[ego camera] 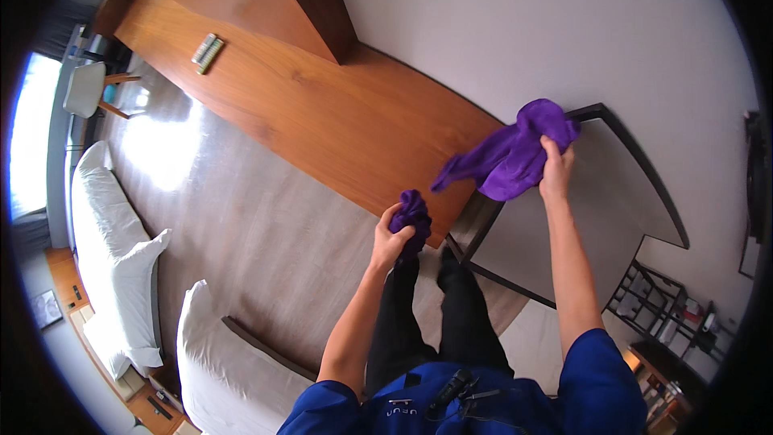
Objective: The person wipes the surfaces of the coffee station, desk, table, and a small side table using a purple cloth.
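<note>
A bunched purple cloth (413, 223) is gripped in my left hand (388, 240), held in front of my legs by the near end of a wooden bench top (338, 109). My right hand (555, 170) grasps a second, looser purple cloth (513, 154) with its fingers. One end of that cloth trails left over the bench's corner, and the rest hangs before a dark-framed grey panel (567, 217). A gap shows between the two cloths.
Two remote controls (208, 53) lie on the bench's far part, beside a wooden cabinet block (290, 0). Beds with white covers (112, 241) stand to the left across the wood floor (253, 229). A white chair (87, 89) is farther off. A black shelf rack (652, 302) stands at right.
</note>
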The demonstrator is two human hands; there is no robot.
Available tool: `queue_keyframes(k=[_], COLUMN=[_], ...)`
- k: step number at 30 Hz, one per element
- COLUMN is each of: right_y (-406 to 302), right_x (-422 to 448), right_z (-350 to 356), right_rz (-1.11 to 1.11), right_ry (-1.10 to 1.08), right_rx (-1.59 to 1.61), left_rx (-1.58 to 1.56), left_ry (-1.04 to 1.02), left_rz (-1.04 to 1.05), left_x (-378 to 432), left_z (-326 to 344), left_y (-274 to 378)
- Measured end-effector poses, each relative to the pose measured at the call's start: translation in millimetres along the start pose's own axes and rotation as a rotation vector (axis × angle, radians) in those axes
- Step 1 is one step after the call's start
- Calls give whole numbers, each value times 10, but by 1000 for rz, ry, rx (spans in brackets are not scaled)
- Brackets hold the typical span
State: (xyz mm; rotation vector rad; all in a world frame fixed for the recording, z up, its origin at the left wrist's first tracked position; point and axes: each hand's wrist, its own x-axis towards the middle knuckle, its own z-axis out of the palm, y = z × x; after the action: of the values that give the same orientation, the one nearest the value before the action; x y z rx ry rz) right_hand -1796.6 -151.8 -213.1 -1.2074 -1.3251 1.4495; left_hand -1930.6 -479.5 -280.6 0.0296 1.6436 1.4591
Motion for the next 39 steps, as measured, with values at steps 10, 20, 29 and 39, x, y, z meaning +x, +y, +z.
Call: queue_keyframes(k=[10,20,29,39], right_y=[3581,3409,3440,3416], right_x=[307,930,-218,-329], right_z=[483,3124,5138,8415], right_rz=[30,-472,-542,-533], right_ry=[-251,-580,-704,-756], right_rx=[-1182,-1331,-1250,-1321], left_rx=[1373,1255,1218,1230], left_ry=[-561,-212,-51,105], left_rz=[695,664,629,647], left_x=[1406,2667,3437,4830], left_z=[622,-627,-2873,-5572], left_y=[-1946,-919,-118,1335])
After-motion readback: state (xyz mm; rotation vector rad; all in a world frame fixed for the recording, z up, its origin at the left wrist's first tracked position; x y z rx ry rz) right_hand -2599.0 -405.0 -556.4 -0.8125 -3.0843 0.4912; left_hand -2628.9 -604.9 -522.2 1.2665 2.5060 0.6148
